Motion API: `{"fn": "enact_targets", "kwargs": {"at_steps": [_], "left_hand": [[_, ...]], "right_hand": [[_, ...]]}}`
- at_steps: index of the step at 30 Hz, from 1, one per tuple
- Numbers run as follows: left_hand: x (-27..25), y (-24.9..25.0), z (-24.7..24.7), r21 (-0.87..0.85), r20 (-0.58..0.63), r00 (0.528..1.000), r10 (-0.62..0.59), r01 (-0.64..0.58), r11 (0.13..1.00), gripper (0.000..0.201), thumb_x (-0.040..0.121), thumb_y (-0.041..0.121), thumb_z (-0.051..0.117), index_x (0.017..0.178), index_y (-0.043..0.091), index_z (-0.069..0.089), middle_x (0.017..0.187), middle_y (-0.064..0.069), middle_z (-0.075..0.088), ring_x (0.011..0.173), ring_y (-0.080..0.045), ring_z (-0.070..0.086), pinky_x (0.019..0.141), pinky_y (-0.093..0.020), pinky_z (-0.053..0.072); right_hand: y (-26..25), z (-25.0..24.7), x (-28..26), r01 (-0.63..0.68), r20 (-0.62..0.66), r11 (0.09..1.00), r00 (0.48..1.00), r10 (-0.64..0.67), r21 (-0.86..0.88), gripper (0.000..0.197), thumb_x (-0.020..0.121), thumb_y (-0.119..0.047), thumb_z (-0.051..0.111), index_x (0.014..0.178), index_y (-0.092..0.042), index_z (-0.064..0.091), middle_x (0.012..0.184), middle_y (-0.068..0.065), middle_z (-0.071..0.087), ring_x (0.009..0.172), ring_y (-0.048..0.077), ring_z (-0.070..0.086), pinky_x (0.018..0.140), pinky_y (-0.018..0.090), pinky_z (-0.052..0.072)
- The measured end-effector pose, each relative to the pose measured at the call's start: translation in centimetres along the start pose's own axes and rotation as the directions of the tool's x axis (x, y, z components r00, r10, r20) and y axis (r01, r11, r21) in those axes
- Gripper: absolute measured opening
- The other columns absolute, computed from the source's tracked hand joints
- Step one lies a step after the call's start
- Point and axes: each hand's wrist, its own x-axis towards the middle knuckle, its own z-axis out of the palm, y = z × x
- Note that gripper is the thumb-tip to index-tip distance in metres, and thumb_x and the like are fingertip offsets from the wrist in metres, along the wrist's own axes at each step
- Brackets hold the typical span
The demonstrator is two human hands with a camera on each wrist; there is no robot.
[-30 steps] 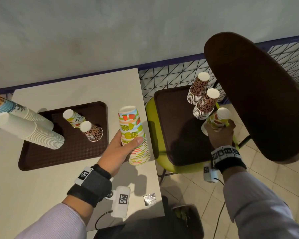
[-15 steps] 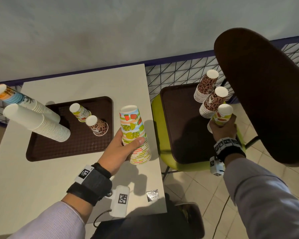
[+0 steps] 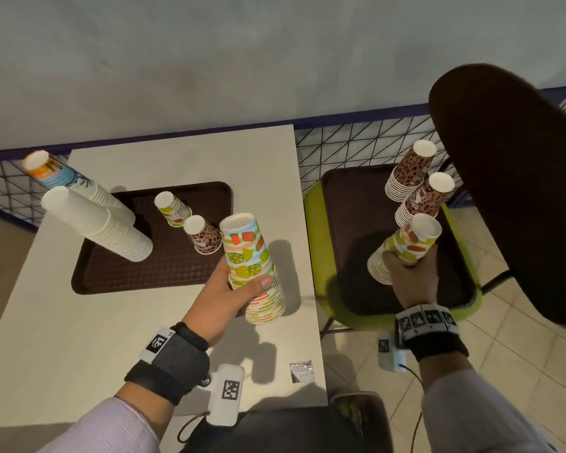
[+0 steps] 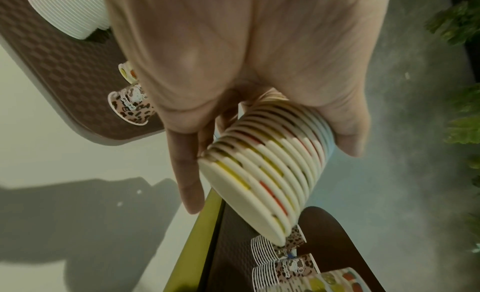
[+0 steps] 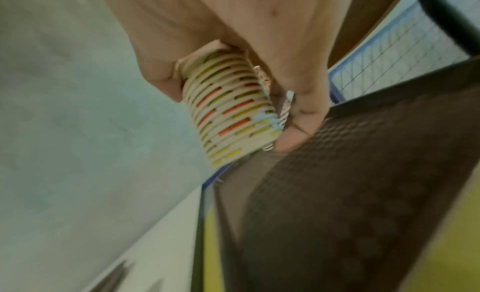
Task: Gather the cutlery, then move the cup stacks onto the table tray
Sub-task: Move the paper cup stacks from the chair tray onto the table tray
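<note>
Cups in both fists: my left hand (image 3: pixel 224 291) grips a fruit-print cup stack (image 3: pixel 252 269) above the table (image 3: pixel 62 348), just right of the table tray (image 3: pixel 151 266). My right hand (image 3: pixel 410 276) wraps a second fruit-print stack (image 3: pixel 409 245) over the chair tray (image 3: pixel 347 223) (two leopard-print stacks (image 3: pixel 409 174) stand just beyond).

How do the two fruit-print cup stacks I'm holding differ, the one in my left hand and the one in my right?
1. The left hand grips the left fruit-print stack over the white table; the right hand grips the right fruit-print stack over the chair tray.
2. The left fruit-print stack stands near upright; the right fruit-print stack leans more.

Both are upside-down nested paper cups with the same fruit print.
</note>
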Motion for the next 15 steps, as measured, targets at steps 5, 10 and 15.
{"fn": "enact_targets", "kwargs": {"at_steps": [5, 10, 15], "left_hand": [[-1.7, -0.4, -3.0, -0.042, -0.089, 0.996, 0.008, -0.012, 0.999, 0.075, 0.067, 0.039, 0.086, 0.134, 0.02, 0.057, 0.121, -0.008, 0.074, 0.113, -0.029, 0.072, 0.086, -0.043, 0.061], [-3.4, -0.2, -7.2, -0.071, -0.2, 0.98, 0.021, -0.036, 0.997, 0.098, 0.053, 0.056, 0.096, 0.136, 0.021, 0.056, 0.124, -0.008, 0.073, 0.114, -0.029, 0.071, 0.091, -0.05, 0.06], [-4.8, 0.7, -12.4, -0.069, -0.278, 0.959, 0.049, -0.071, 0.995, 0.106, 0.047, 0.062, 0.096, 0.136, 0.022, 0.056, 0.125, -0.006, 0.073, 0.113, -0.026, 0.072, 0.087, -0.046, 0.061]], "right_hand": [[-1.5, 3.8, -5.2, -0.026, 0.282, 0.979, 0.959, -0.033, 0.203, 0.059, 0.085, -0.023, 0.078, 0.136, -0.031, 0.049, 0.121, -0.011, 0.065, 0.115, 0.013, 0.062, 0.106, 0.053, 0.05], [-5.8, 9.6, -9.5, -0.084, 0.503, 0.936, 0.858, -0.106, 0.341, 0.056, 0.09, -0.011, 0.074, 0.136, -0.03, 0.048, 0.121, -0.01, 0.067, 0.12, 0.017, 0.064, 0.099, 0.055, 0.055], [-11.4, 17.4, -12.4, -0.15, 0.572, 0.893, 0.809, -0.137, 0.425, 0.045, 0.087, -0.016, 0.078, 0.124, -0.034, 0.058, 0.119, -0.009, 0.071, 0.122, 0.023, 0.065, 0.093, 0.058, 0.058]]}}
